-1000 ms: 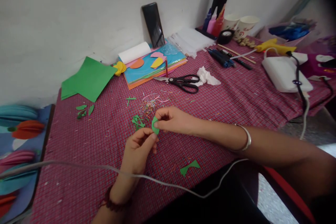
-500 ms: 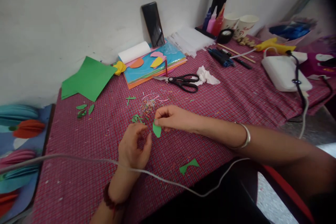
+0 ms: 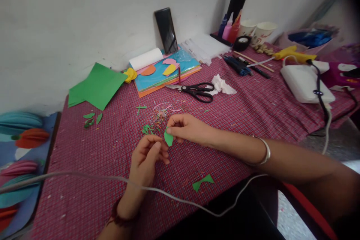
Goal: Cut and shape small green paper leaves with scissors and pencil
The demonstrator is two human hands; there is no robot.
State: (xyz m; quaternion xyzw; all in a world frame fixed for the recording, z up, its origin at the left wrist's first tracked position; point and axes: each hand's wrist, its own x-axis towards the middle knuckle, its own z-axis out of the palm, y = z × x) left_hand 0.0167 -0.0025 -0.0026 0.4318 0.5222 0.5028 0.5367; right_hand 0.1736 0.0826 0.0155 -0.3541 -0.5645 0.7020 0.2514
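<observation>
Between the thumb and fingers of my right hand point(image 3: 187, 129) is a small leaf-shaped piece of green paper point(image 3: 168, 138), its lower end pointing down. Just left of it and lower, my left hand point(image 3: 147, 155) is open, loosely curled and holding nothing visible. Green paper scraps point(image 3: 147, 129) and a heap of thin coloured clippings point(image 3: 161, 115) lie just beyond my hands. Black-handled scissors point(image 3: 194, 89) rest farther back with blades pointing left. A bow-shaped green offcut point(image 3: 203, 182) lies near the front edge of the table.
Green paper sheets point(image 3: 102, 86) and small cut green leaves point(image 3: 99, 118) are at the left. Coloured sheets point(image 3: 157, 80) and a leaning phone point(image 3: 166, 30) stand at the back. A yellow glue gun point(image 3: 295, 54) lies right. A white cable point(image 3: 171, 195) crosses in front of my left wrist.
My left hand has turned, its thumb moving in closer to its fingers and its fingertips shifting right, below the green piece. My right hand still holds the paper. The view has tilted slightly.
</observation>
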